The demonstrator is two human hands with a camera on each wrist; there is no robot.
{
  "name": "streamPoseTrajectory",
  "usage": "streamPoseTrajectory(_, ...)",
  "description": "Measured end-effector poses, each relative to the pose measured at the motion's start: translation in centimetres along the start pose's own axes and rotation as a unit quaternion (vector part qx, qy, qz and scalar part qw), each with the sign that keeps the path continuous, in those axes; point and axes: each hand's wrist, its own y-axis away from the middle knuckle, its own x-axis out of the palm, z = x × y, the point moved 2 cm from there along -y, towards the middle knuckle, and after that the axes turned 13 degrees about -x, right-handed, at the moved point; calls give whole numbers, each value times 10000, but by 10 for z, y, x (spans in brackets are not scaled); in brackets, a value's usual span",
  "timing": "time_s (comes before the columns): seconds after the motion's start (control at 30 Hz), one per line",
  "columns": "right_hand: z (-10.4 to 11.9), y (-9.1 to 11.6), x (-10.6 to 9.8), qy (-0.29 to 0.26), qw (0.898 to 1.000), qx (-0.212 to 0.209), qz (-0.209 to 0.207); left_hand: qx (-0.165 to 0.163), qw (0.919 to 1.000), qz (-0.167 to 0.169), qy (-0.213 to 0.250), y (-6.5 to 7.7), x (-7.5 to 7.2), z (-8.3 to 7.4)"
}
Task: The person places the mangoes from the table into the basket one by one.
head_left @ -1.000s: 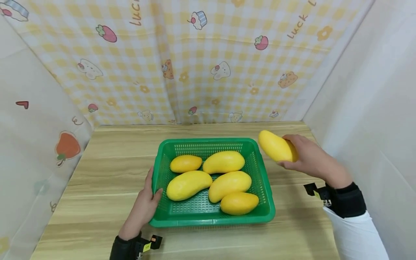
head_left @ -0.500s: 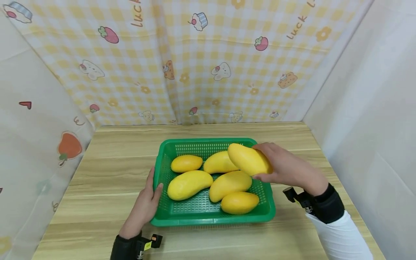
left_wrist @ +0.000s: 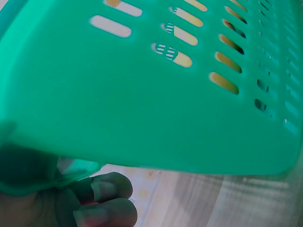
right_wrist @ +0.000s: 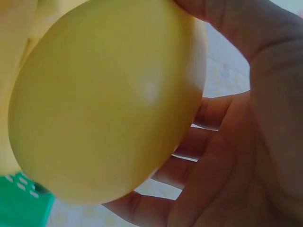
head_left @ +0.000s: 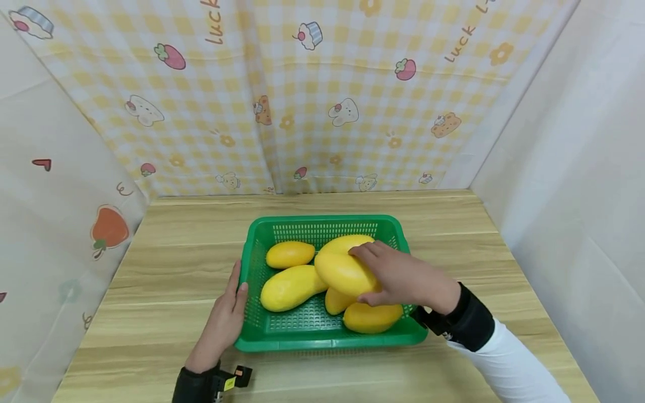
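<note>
My right hand (head_left: 403, 277) grips a yellow mango (head_left: 345, 274) over the right half of a green plastic basket (head_left: 330, 342). Its thumb and fingers wrap one end of the fruit, which fills much of the right wrist view (right_wrist: 109, 104). Several other mangoes lie in the basket, among them a small one (head_left: 289, 254) at the back left and a long one (head_left: 289, 288) in front of it. The held mango and hand partly cover those below. At the basket's left side my left hand (head_left: 224, 319) holds the rim; its fingertips show under the edge in the left wrist view.
The basket stands on a light wood-grain table (head_left: 166, 280). Behind it hangs a yellow checked cloth (head_left: 312, 112). White sheets flank the table left (head_left: 45, 252) and right (head_left: 569, 196).
My right hand has carried the mango leftward, from beyond the basket's right side to over the fruit inside. The left hand has stayed at the rim.
</note>
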Motion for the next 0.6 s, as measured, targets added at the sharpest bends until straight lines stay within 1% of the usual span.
streamPoseTrajectory(0.1, 4, -7, 10, 146, 9994, -212, 215, 13, 10000, -26, 19, 0, 0, 1)
streamPoseTrajectory(0.27, 12, -19, 21, 348, 9957, -583, 633, -74, 10000, 40, 35, 0, 0, 2)
streamPoseTrajectory(0.43, 21, -29, 32, 503, 9917, -761, 904, -135, 9998, 80, 103, 0, 2, 2)
streamPoseTrajectory(0.6, 29, -39, 42, 664, 9863, -971, 1157, -228, 9997, -3, 37, 0, 3, 1)
